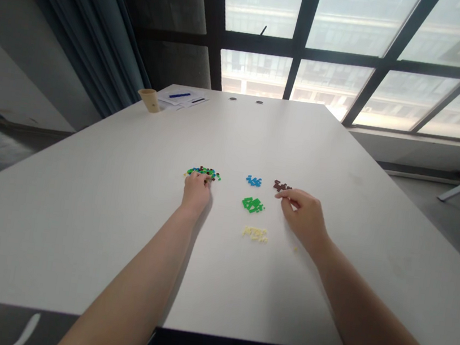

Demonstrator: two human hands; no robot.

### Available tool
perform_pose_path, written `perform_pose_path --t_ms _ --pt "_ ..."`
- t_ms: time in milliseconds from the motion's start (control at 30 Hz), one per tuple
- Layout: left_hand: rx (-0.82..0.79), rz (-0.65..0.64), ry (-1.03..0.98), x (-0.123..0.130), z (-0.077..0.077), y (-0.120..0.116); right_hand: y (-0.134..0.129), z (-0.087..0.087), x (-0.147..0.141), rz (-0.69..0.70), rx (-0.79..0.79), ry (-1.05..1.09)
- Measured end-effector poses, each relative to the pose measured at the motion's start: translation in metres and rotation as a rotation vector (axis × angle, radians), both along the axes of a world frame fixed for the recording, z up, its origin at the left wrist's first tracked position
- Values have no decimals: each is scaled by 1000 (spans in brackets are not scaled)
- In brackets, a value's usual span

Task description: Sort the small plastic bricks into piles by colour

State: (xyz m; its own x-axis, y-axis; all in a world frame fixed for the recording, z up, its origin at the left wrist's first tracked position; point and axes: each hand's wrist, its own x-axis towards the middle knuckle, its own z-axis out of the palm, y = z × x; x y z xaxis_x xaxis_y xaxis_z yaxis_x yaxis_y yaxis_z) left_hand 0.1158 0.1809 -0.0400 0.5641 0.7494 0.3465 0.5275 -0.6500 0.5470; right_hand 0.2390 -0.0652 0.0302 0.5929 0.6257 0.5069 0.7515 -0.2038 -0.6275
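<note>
My left hand (197, 189) rests at the near edge of a mixed pile of small coloured pieces (202, 170), its fingers bent down together; whatever they hold is hidden. At the brown pile (281, 186) is my right hand (302, 208), index finger stretched out and touching its near side, thumb a little apart below. Between the hands lie a blue pile (254, 181) and, nearer, a green pile (253, 205). Closer still is a pale yellow pile (255, 234). One single yellow piece (295, 249) sits to the right, below my right hand.
The white table (120, 220) reaches toward the windows. A tan cup (150, 100) stands at its far left edge beside papers (184, 100) with a blue pen (180, 95). Two round discs (233, 98) are set at the far edge.
</note>
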Motion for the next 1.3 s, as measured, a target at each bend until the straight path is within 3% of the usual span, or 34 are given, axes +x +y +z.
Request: perform_pose_path --t_ms 133,367,467,567,733,833,900,1067,1300 --pt "-6 -30 1 0 2 1 -4 5 10 -136 50 57" --pt "44 20 -71 -1 13 -5 -1 -3 12 -136 23 48" --pt "-56 -45 -182 1 21 -12 0 -4 10 -115 21 26" --pt "-320 -152 -362 6 30 -26 1 -4 9 -101 24 13" --pt "-1037 -336 -637 11 45 -60 4 -7 4 -16 44 -10" --pt "-1409 -526 -636 8 52 -75 6 -7 -2 87 85 -51" --pt "-1536 -689 -554 4 54 -80 6 -5 -7 145 142 -115" --pt "-1536 -990 -313 -3 55 -78 1 2 -16 356 204 -245" --pt "-1475 -1134 -196 -5 59 -77 -2 9 -17 480 9 -232"
